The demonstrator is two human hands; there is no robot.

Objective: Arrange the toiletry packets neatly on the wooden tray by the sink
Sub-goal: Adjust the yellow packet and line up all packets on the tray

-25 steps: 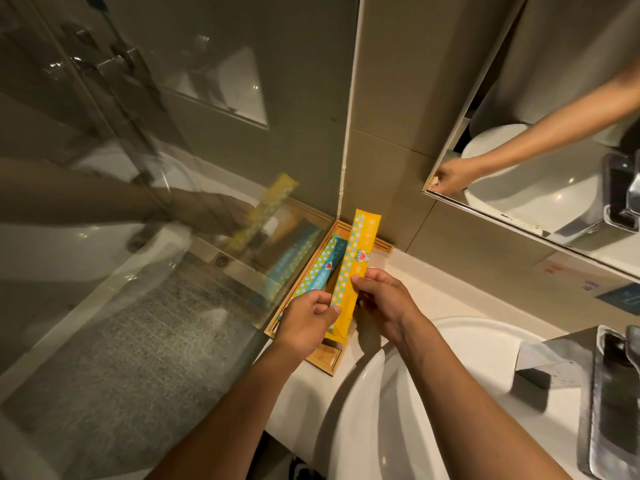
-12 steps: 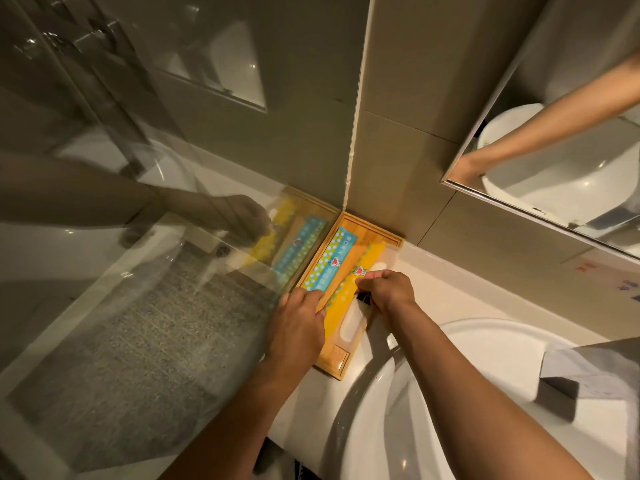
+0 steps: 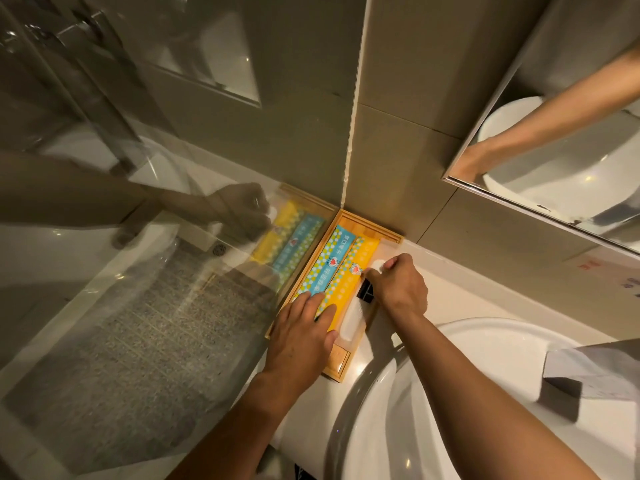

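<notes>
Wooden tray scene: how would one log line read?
left hand: flat on blue packet | right hand: on clear packet | yellow packet: between them | tray: by sink

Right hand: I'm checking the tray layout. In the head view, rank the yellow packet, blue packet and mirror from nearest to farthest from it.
From the right hand:
1. Yellow packet, just left of it on the tray.
2. Blue packet, one place further left, beside the glass.
3. Mirror, up on the wall, to the right.
</notes>
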